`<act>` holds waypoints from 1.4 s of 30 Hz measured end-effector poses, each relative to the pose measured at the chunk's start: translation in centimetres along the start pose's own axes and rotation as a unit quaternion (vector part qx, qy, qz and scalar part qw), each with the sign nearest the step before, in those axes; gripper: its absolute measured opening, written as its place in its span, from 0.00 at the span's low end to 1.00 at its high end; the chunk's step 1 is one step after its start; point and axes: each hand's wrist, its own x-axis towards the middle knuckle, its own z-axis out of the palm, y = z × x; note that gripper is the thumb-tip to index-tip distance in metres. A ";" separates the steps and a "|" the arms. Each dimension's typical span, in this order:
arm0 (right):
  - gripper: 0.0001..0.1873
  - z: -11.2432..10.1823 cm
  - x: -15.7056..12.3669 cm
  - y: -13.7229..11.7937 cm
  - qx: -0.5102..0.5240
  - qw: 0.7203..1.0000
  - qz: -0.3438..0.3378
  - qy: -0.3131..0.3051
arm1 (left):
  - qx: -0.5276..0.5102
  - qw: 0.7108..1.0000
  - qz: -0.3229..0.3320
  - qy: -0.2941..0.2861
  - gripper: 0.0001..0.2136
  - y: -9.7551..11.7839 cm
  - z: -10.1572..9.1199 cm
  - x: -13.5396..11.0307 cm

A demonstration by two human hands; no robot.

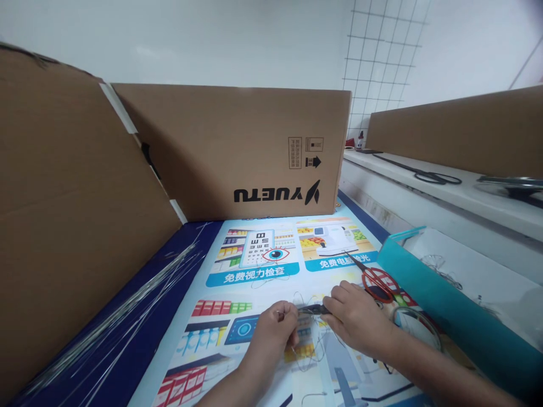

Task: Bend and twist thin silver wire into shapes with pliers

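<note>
My left hand (278, 325) is closed, with thumb and fingertips pinched on a thin wire (309, 357) that curls in loops below and beside it. My right hand (356, 316) wraps around a pair of pliers (314, 309). The dark jaws of the pliers point left and meet the wire at my left fingertips. My fingers cover most of the pliers' handles. Red-handled scissors (379, 284) lie just beyond my right hand, blades pointing away. A coil of wire (418, 322) rests beside my right forearm.
A printed sheet (254, 291) covers the table. Many straight wires (139, 305) lie along the left. Cardboard panels (220, 152) stand at the back and left. On the right is a teal box (462, 305) holding small wire pieces; black scissors (436, 178) lie on a white ledge behind it.
</note>
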 end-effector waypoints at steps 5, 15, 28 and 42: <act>0.08 0.2 0.1 0.2 0.004 1.000 -0.006 0.008 | -0.024 1.000 0.001 -0.004 0.10 -0.1 0.0 0.0; 0.10 -0.1 0.1 0.1 -0.001 1.000 -0.004 0.010 | -0.012 1.000 -0.008 0.004 0.10 -0.1 0.1 0.1; 0.08 0.0 0.1 0.2 -0.005 1.000 -0.004 0.006 | -0.006 1.000 -0.006 0.010 0.12 0.1 0.1 0.0; 0.09 -1.1 -0.2 1.4 0.060 0.997 0.021 0.049 | -0.018 0.999 0.032 0.011 0.09 0.0 0.0 -0.1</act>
